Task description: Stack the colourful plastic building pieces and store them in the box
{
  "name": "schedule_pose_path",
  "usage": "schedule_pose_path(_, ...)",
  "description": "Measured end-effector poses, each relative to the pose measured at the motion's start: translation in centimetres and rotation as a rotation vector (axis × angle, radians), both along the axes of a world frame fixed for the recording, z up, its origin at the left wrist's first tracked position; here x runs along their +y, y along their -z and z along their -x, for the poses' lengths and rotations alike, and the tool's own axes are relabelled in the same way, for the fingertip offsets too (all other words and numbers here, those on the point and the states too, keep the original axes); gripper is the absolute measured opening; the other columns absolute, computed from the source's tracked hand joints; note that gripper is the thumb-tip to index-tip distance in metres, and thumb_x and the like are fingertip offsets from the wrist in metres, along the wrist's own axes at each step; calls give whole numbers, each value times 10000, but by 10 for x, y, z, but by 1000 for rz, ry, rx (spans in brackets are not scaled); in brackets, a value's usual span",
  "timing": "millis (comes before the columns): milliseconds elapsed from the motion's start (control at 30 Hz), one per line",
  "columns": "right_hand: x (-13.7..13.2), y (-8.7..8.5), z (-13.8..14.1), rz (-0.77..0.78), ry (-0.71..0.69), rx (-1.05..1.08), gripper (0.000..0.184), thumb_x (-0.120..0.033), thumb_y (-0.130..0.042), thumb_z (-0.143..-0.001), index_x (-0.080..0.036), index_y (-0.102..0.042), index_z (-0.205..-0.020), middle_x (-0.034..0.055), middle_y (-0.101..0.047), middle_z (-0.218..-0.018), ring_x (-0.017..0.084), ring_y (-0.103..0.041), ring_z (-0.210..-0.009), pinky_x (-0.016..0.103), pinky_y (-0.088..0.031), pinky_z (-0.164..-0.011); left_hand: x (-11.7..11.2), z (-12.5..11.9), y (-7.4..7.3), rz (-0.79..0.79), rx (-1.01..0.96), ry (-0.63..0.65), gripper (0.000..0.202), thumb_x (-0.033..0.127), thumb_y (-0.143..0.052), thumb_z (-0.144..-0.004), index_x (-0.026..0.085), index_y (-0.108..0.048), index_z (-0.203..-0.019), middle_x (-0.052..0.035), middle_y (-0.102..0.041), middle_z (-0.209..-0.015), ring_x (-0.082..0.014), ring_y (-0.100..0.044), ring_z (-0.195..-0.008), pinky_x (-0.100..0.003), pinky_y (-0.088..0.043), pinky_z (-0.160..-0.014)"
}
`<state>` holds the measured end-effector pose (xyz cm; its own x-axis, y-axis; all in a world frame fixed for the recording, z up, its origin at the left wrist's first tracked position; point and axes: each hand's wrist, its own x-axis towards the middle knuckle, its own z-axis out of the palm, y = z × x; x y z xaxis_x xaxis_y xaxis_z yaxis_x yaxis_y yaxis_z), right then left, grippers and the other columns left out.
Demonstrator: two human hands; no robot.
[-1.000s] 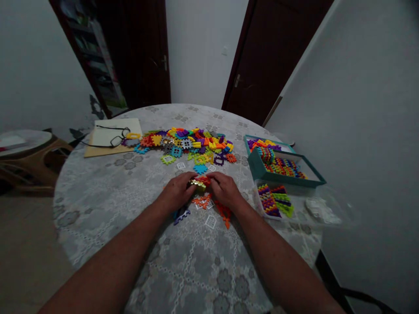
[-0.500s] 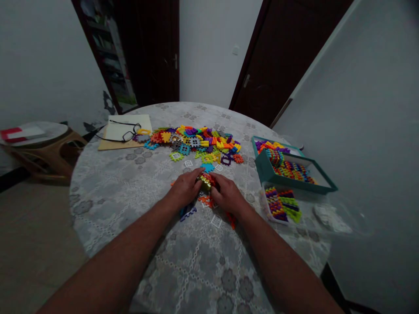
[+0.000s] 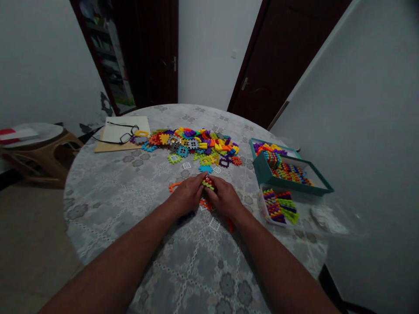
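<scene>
My left hand (image 3: 186, 195) and my right hand (image 3: 224, 197) meet at the middle of a round table (image 3: 108, 192), fingers closed on a small cluster of interlocking plastic pieces (image 3: 207, 182), red and yellow-green. Both hands press the cluster between the fingertips, just above the cloth. Loose orange pieces (image 3: 205, 203) and a white square piece (image 3: 214, 224) lie under and beside the hands. A big pile of coloured pieces (image 3: 193, 145) lies further back on the table.
A teal box (image 3: 266, 171) with assembled coloured strips stands at the right, with a clear tray (image 3: 279, 205) of strips before it. Glasses (image 3: 121, 133) lie on a pad at the back left. A wooden stool (image 3: 39, 152) stands left of the table.
My hands have drawn closer together over the cluster, hiding more of it. The camera view shifted slightly; an orange piece left of my left hand now shows.
</scene>
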<state>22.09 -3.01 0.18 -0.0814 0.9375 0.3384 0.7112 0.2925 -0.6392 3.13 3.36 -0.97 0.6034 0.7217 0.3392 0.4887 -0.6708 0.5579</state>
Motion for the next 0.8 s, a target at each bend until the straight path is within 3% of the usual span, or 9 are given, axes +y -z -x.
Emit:
schedule_pose_path(100, 0, -3, 3, 13, 26, -17, 351, -251, -665, -1025, -188, -702, -1369, 129, -771, -1314, 265, -715, -1197, 408, -528, -1099, 4, 3, 5, -23, 11, 30, 561, 245, -436, -1069, 153, -526, -1615, -194, -731, -1451, -305, -728, -1297, -473, -578, -1117)
schedule_pose_path(200, 0, -6, 7, 39, 60, -41, 316, -287, -702, -1020, -194, -708, -1323, 114, -777, -1265, 258, -710, -1163, 386, -531, -1061, 10, 7, 9, -35, 26, 31, 554, 264, -432, -1063, 186, -545, -1600, -164, -794, -1307, -294, -770, -1167, -452, -608, -1041)
schedule_pose_path(333, -1, -11, 9, 66, 83, -26, 318, -332, -726, -1027, -208, -706, -1320, 100, -777, -1263, 246, -708, -1154, 364, -526, -1043, 16, 9, 14, -64, 36, 37, 556, 258, -441, -1038, 184, -567, -1574, -159, -804, -1250, -290, -773, -1122, -437, -614, -1009)
schedule_pose_path(533, -1, -15, 6, 58, 70, -7, 246, -274, -686, -1039, -227, -737, -1275, 56, -797, -1172, 212, -719, -1049, 312, -526, -972, 21, 8, 25, -115, 25, 42, 556, 268, -439, -1046, 160, -557, -1578, -180, -803, -1192, -310, -783, -1044, -464, -634, -949)
schedule_pose_path(800, -2, -14, 0, 58, 59, -16, 272, -250, -700, -1008, -212, -745, -1274, 72, -813, -1176, 229, -741, -1055, 322, -533, -973, 13, 8, 12, -62, 30, 51, 515, 292, -450, -1084, 207, -567, -1579, -167, -782, -1354, -289, -767, -1195, -460, -604, -1071)
